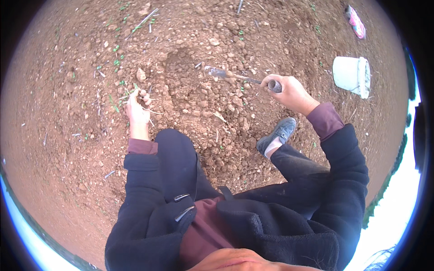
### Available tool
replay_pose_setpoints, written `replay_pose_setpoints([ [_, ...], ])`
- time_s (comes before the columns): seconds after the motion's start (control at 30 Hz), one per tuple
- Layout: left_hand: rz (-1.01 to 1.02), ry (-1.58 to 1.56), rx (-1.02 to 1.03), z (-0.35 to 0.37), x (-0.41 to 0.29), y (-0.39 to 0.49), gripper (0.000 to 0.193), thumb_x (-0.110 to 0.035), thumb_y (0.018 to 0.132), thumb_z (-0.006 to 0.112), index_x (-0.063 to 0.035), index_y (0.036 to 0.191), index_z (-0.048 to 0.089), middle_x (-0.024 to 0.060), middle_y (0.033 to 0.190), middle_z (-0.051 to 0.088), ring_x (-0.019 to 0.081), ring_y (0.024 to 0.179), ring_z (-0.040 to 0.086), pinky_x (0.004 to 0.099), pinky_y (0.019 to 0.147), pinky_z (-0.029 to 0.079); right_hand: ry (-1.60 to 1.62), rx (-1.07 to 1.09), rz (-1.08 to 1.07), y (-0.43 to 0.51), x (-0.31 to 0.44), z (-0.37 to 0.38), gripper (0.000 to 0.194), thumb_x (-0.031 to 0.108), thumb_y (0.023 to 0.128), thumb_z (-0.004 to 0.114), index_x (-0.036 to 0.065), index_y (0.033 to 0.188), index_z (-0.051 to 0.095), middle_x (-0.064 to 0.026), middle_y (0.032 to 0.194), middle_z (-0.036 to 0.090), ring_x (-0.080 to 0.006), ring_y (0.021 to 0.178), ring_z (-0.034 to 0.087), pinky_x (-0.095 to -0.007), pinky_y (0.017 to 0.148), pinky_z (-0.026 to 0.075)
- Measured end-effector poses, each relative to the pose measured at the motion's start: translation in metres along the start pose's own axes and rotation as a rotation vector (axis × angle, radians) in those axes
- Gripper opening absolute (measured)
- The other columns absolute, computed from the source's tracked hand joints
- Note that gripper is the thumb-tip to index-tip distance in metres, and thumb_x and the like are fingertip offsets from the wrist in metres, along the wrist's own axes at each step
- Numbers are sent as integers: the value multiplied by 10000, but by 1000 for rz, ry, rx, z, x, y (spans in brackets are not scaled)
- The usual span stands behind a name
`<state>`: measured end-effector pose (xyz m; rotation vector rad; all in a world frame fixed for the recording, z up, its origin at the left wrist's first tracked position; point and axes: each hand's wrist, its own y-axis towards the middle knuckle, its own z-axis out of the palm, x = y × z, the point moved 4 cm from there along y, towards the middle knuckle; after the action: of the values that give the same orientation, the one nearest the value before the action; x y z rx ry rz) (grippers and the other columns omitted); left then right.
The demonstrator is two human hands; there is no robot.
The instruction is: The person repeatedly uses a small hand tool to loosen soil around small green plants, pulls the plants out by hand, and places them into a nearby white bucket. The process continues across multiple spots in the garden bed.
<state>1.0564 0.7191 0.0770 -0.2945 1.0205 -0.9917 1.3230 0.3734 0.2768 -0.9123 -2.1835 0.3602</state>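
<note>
At the left, my left hand [138, 108] grips a small bunch of thin pale roots with rounded, soil-coloured lumps [145, 97]; a few green leaves show beside the fingers. On the right, my right hand [291, 92] is closed around the round handle of a metal-bladed hand tool [218, 72]. Its narrow shaft points left, and the blade's tip is over or on the loose brown soil; contact cannot be told. Below the blade lies broken, cloddy earth [203, 101]. A shallow hollow [179, 62] is just up and left of the blade.
A white plastic bucket [347, 75] lies on its side at the right. Beyond it is a pink object [356, 23], perhaps a bag. Small green seedlings [117, 62] and dry stalks [144, 22] dot the soil. My shoe [277, 134] stands below my right hand.
</note>
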Motion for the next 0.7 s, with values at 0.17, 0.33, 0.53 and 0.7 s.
replay_pose_setpoints([
  [0.17, -72, 120, 143, 86, 39, -15, 110, -189, 983, 561, -84, 965, 532, -13, 747, 498, 95, 624, 442, 230, 504, 348, 83, -183, 182, -72, -109, -42, 190, 81, 830, 639, 106, 1015, 671, -90, 794, 670, -187, 716, 644, -317, 688, 501],
  [0.33, -116, 249, 319, 226, 89, -28, 104, -163, 968, 594, -74, 998, 549, 6, 802, 566, 101, 676, 513, 231, 537, 396, 405, -595, 298, -131, -226, -28, 132, 67, 883, 631, 80, 1006, 676, -7, 840, 653, -61, 753, 558, -248, 700, 477],
  [0.53, -348, 256, 698, 435, 166, -60, 199, -53, 898, 506, -32, 1093, 537, 65, 920, 566, 159, 783, 527, 291, 670, 457, 269, -849, 322, -130, -332, 26, 159, 108, 801, 703, 156, 952, 682, -58, 790, 649, -188, 699, 628, -317, 661, 514],
  [0.7, -378, 433, 863, 606, 251, -109, 191, -35, 911, 511, -15, 1101, 517, 80, 955, 570, 157, 813, 533, 294, 700, 466, 72, -461, 275, -100, -390, 63, 86, 148, 779, 674, 136, 832, 608, -118, 824, 574, -320, 744, 635, -441, 678, 512],
])
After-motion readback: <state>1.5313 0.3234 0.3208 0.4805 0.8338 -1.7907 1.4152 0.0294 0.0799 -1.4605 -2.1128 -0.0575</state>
